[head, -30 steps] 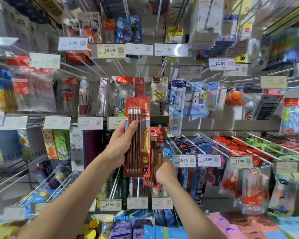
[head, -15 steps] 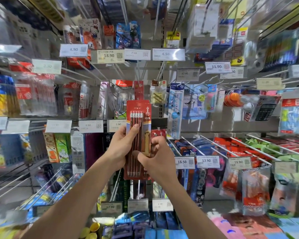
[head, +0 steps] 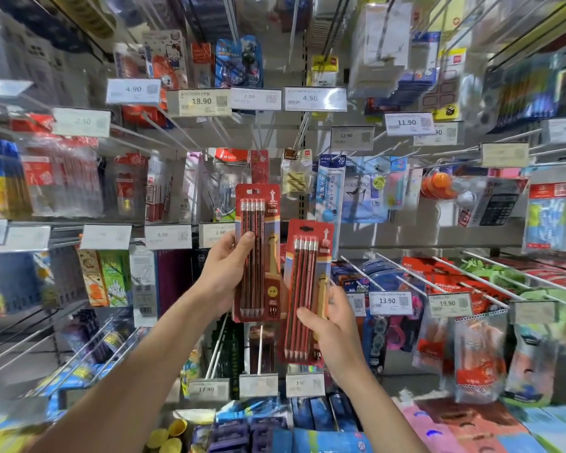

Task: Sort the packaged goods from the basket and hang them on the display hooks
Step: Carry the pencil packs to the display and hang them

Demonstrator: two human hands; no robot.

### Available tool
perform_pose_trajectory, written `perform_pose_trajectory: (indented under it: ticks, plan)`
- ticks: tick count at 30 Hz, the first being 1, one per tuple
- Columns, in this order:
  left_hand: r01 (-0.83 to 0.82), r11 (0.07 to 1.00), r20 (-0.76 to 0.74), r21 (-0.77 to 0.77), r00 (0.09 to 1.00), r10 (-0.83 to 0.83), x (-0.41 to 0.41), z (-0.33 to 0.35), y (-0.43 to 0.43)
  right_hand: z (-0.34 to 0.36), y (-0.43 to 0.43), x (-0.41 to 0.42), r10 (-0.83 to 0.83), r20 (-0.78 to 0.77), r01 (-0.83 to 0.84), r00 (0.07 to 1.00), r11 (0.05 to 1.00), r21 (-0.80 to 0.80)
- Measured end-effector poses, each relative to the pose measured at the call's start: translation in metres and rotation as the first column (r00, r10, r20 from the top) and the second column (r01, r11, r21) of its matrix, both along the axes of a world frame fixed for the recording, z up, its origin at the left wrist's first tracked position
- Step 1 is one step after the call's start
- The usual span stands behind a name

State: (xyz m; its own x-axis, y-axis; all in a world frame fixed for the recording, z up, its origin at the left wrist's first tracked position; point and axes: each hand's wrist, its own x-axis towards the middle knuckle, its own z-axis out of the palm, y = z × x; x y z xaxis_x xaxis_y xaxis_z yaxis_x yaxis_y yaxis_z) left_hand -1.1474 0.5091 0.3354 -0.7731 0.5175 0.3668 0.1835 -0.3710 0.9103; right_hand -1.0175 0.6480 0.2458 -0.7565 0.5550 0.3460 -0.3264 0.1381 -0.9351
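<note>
Two red carded packs of pencils are held up in front of the display wall. My left hand [head: 224, 273] grips the left pencil pack [head: 258, 243] by its left edge, thumb across the front, and holds it upright. My right hand [head: 335, 325] grips the second pencil pack [head: 307, 279] near its lower right, slightly lower and tilted a little. The packs are side by side and nearly touch. Behind them long metal display hooks [head: 219, 348] stick out from the panel. No basket is in view.
Price tags hang on hook ends all around, such as 18.90 [head: 201, 101], 13.90 [head: 389, 301] and 17.90 [head: 206, 389]. A blue ruler pack [head: 330, 188] and a calculator [head: 500, 204] hang to the right. Boxed goods lie on the shelf below.
One second ago my left hand held a single visible pack while my right hand was low behind it. My right hand came to that pack and now holds a second pack apart to the right.
</note>
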Motion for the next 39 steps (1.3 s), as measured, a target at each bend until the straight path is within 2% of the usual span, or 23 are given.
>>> perform_pose_trajectory:
  ticks: [7, 19, 26, 32, 35, 37, 39]
  plan:
    - [0.014, 1.0, 0.028, 0.009, 0.999, -0.014, 0.001, 0.001, 0.001, -0.028, -0.004, 0.014, 0.004, 0.159, -0.014, 0.987, 0.998, 0.062]
    - [0.045, 0.999, 0.014, -0.016, 0.999, -0.044, 0.0, 0.004, -0.004, -0.011, -0.008, -0.008, -0.115, 0.252, 0.07, 0.961, 0.981, 0.18]
    - [0.052, 0.998, -0.007, -0.028, 0.999, -0.052, 0.002, 0.003, -0.005, 0.004, -0.017, -0.025, -0.245, 0.462, 0.128, 0.852, 0.955, 0.269]
    - [0.046, 0.998, 0.004, -0.032, 0.999, -0.046, 0.004, 0.004, -0.006, 0.006, -0.018, -0.037, -0.308, 0.536, 0.136, 0.786, 0.932, 0.337]
    - [0.046, 0.998, 0.013, -0.032, 0.999, -0.045, 0.004, 0.004, -0.006, 0.015, -0.021, -0.029, -0.327, 0.525, 0.07, 0.786, 0.89, 0.45]
    - [0.043, 0.999, 0.019, -0.032, 0.999, -0.042, 0.006, 0.004, -0.006, 0.024, -0.024, -0.022, -0.324, 0.404, 0.134, 0.855, 0.892, 0.432]
    - [0.05, 0.998, 0.028, -0.025, 0.998, -0.05, 0.005, 0.004, -0.005, 0.039, -0.034, -0.012, -0.214, 0.213, 0.137, 0.953, 0.936, 0.325]
